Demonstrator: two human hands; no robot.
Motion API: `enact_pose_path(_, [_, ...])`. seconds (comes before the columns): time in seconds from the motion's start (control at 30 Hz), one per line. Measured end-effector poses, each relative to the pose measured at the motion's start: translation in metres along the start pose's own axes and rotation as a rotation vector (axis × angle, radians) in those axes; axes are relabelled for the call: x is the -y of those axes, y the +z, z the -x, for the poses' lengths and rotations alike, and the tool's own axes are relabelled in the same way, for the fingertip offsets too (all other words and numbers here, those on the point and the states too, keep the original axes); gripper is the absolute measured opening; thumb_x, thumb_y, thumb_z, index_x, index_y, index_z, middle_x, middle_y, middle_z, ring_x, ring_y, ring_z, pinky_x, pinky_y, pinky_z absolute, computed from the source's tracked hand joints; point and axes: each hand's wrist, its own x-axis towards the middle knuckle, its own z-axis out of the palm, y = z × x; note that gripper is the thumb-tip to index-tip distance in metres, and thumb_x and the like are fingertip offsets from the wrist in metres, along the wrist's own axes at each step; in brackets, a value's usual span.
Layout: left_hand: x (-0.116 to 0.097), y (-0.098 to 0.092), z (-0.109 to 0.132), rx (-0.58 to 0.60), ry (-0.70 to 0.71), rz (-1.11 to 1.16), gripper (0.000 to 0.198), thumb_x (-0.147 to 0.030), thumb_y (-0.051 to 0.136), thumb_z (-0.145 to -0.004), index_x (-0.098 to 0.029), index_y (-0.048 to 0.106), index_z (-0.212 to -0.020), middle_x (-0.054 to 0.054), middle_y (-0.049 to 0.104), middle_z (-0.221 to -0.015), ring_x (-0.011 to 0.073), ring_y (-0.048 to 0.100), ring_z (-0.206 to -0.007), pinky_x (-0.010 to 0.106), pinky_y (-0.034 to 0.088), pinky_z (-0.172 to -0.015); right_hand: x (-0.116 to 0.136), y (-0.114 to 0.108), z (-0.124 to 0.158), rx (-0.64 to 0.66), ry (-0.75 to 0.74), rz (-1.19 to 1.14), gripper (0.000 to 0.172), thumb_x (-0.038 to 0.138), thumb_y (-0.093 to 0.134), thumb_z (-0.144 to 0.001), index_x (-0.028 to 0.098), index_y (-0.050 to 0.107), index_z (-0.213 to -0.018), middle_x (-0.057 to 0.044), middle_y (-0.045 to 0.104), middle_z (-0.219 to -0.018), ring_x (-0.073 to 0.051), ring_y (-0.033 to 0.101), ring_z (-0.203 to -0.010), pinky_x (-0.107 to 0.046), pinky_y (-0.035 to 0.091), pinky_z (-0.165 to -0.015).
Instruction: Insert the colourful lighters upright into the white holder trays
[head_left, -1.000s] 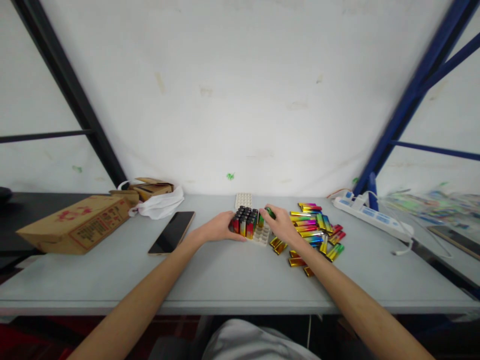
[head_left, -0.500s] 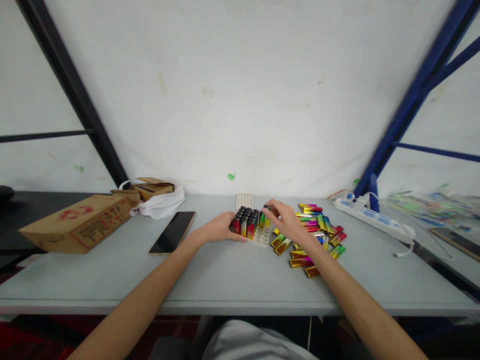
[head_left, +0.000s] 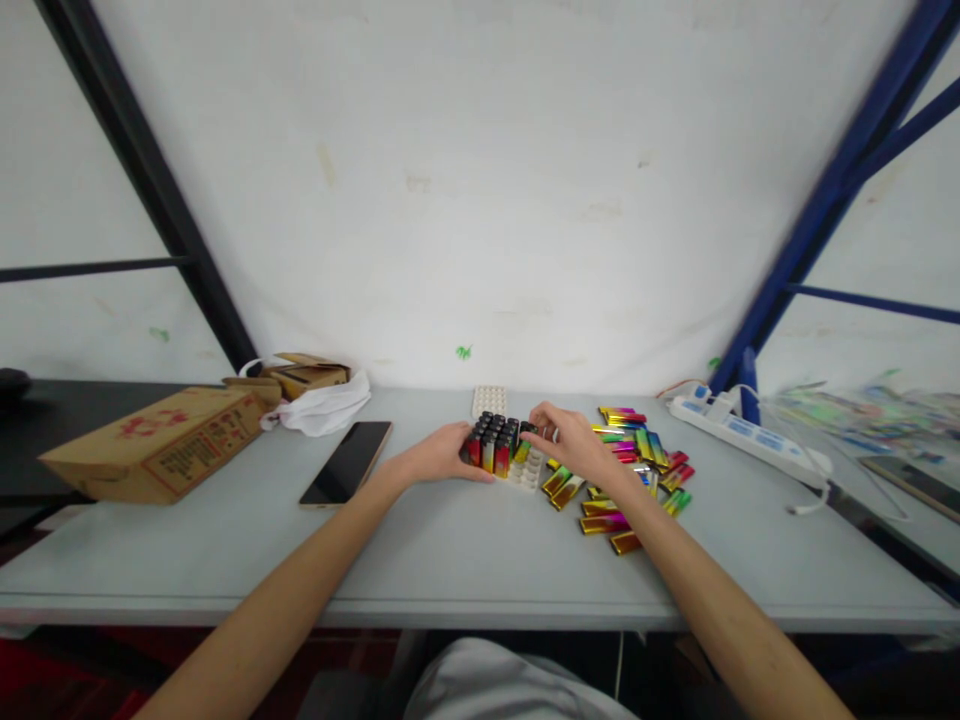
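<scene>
"Two trays, counting the near tray (head_left: 527, 474) between the fingers of the left hand (head_left: 441, 453) and right hand (head_left: 568, 440), and the far tray (head_left: 489, 401) beyond them. Doing what with each?"

"Gripping the near tray's left end with left fingers and thumb set wide; pinching a leaning green-and-gold lighter (head_left: 523, 452) with right fingers set narrow."

"Counting how many others?"

"Seeing over a dozen upright lighters (head_left: 489, 448) beside the left fingers, shiny red, gold and green below black tops; losing count of overlapping loose lighters (head_left: 651, 450) right of the right fingers; counting one phone (head_left: 346, 464) left of the left."
</scene>
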Motion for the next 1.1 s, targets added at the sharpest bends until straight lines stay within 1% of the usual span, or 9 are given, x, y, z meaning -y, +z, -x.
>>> enact_pose_path(0.13, [-0.003, -0.001, 0.0, 0.006, 0.01, 0.009, 0.072, -0.064, 0.084, -0.067, -0.018, 0.068, -0.121, 0.009, 0.072, -0.117, 0.0315, 0.067, -0.105, 0.038, 0.05, -0.094, -0.002, -0.003, 0.0, -0.01, -0.006, 0.046, 0.027, 0.049, 0.059, -0.097, 0.022, 0.058, -0.097, 0.0, 0.064, -0.07, -0.017, 0.06, -0.062, -0.028, 0.045, -0.062])
enact_pose_path(0.23, [-0.001, -0.001, 0.0, 0.004, -0.006, 0.008, 0.073, -0.065, 0.083, -0.067, -0.017, 0.068, -0.119, 0.01, 0.072, -0.116, 0.0314, 0.067, -0.104, 0.038, 0.051, -0.093, -0.002, -0.007, -0.001, -0.02, -0.004, 0.079, 0.026, 0.047, 0.061, -0.096, 0.021, 0.059, -0.096, 0.001, 0.064, -0.069, -0.016, 0.06, -0.061, -0.027, 0.045, -0.061])
enact_pose_path(0.33, [0.001, 0.001, 0.0, -0.006, -0.012, -0.002, 0.073, -0.066, 0.083, -0.066, -0.016, 0.068, -0.117, 0.01, 0.073, -0.114, 0.0311, 0.067, -0.101, 0.038, 0.052, -0.091, -0.001, -0.009, -0.001, -0.023, -0.012, 0.064, 0.025, 0.046, 0.063, -0.095, 0.021, 0.06, -0.096, 0.001, 0.065, -0.07, -0.016, 0.061, -0.061, -0.027, 0.046, -0.062])
enact_pose_path(0.57, [-0.003, 0.0, 0.001, -0.022, 0.018, 0.022, 0.07, -0.064, 0.084, -0.066, -0.019, 0.069, -0.118, 0.007, 0.074, -0.113, 0.0307, 0.068, -0.101, 0.037, 0.052, -0.091, 0.004, 0.003, 0.0, -0.035, 0.0, -0.034, 0.027, 0.048, 0.064, -0.095, 0.022, 0.059, -0.097, 0.001, 0.066, -0.07, -0.017, 0.063, -0.062, -0.028, 0.048, -0.062])
enact_pose_path(0.67, [-0.003, -0.001, 0.001, -0.016, 0.016, 0.006, 0.07, -0.063, 0.084, -0.066, -0.018, 0.07, -0.117, 0.008, 0.074, -0.112, 0.0312, 0.068, -0.101, 0.037, 0.052, -0.091, 0.004, 0.005, 0.001, -0.023, 0.005, -0.033, 0.028, 0.049, 0.064, -0.095, 0.022, 0.059, -0.097, 0.001, 0.066, -0.07, -0.017, 0.063, -0.062, -0.027, 0.047, -0.062])
enact_pose_path(0.8, [-0.001, 0.0, 0.0, -0.01, 0.016, -0.003, 0.071, -0.065, 0.083, -0.066, -0.017, 0.069, -0.118, 0.009, 0.074, -0.112, 0.0314, 0.068, -0.102, 0.038, 0.052, -0.091, 0.001, 0.0, 0.0, 0.002, 0.003, -0.027, 0.033, 0.054, 0.061, -0.095, 0.021, 0.061, -0.096, 0.0, 0.067, -0.068, -0.017, 0.063, -0.062, -0.027, 0.046, -0.061])
enact_pose_path(0.93, [-0.003, -0.001, 0.001, -0.022, 0.012, 0.008, 0.071, -0.064, 0.084, -0.065, -0.018, 0.07, -0.117, 0.008, 0.074, -0.113, 0.0311, 0.068, -0.102, 0.037, 0.052, -0.091, -0.001, -0.003, 0.0, 0.05, -0.002, -0.03, 0.035, 0.056, 0.058, -0.097, 0.021, 0.063, -0.093, -0.002, 0.07, -0.072, -0.017, 0.065, -0.064, -0.027, 0.047, -0.063])
enact_pose_path(1.0, [-0.004, -0.001, 0.001, -0.014, 0.001, 0.01, 0.07, -0.064, 0.084, -0.066, -0.018, 0.07, -0.117, 0.008, 0.074, -0.112, 0.031, 0.068, -0.1, 0.037, 0.052, -0.09, 0.0, 0.0, 0.0, 0.051, 0.008, -0.003, 0.035, 0.055, 0.059, -0.096, 0.021, 0.063, -0.095, -0.003, 0.07, -0.073, -0.017, 0.065, -0.064, -0.028, 0.047, -0.063])
enact_pose_path(1.1, [-0.005, -0.001, 0.001, -0.006, -0.02, 0.014, 0.07, -0.063, 0.084, -0.066, -0.017, 0.069, -0.116, 0.008, 0.074, -0.11, 0.0305, 0.068, -0.098, 0.037, 0.053, -0.087, 0.002, 0.003, 0.0, 0.023, 0.033, -0.013, 0.035, 0.054, 0.063, -0.094, 0.022, 0.06, -0.108, 0.0, 0.069, -0.071, -0.018, 0.064, -0.063, -0.027, 0.046, -0.061])
